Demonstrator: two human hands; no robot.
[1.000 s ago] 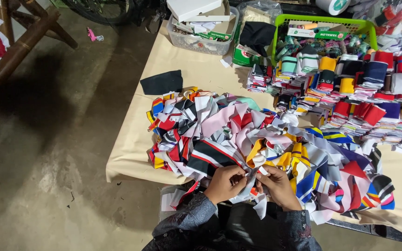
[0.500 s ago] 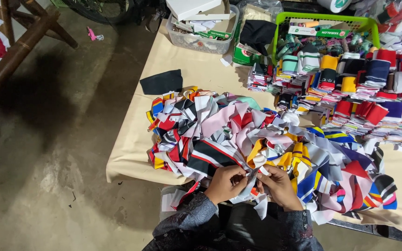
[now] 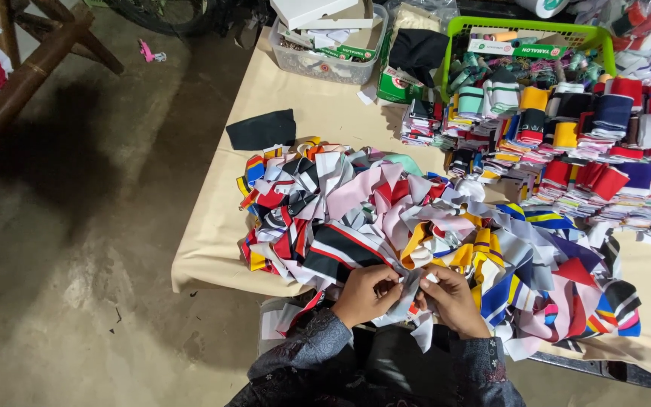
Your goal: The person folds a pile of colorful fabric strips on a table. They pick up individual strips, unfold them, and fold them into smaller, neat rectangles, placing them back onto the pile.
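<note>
Item: grey-white fabric strip [image 3: 408, 290], held at the near edge of the bench [image 3: 212, 249]. We see our left hand [image 3: 367, 294] and right hand [image 3: 453, 301] meeting over it, each grip clenched on the cloth, pinching it from opposite sides. The strip sits between the two grips, its long axis running roughly up and down, and a loose tail hangs below the fingers toward our lap. Neither hand is nearer; both touch it.

Material: thin, limp woven or knit trim, folding easily, with cut edges.

Adjoining: a heap of fabric scraps [image 3: 416, 218] lies just beyond the hands, in striped, pink, red, yellow, blue and black pieces, tangled and overlapping. One black cloth piece [image 3: 261, 130] lies flat and apart at the far left.

Further back: folded collar stacks [image 3: 589, 151] in neat rows; a green basket [image 3: 453, 45] of thread spools; a clear plastic tub [image 3: 325, 60] holding boxes.

Bench cover: tan paper, smooth, draped over the edge.
</note>
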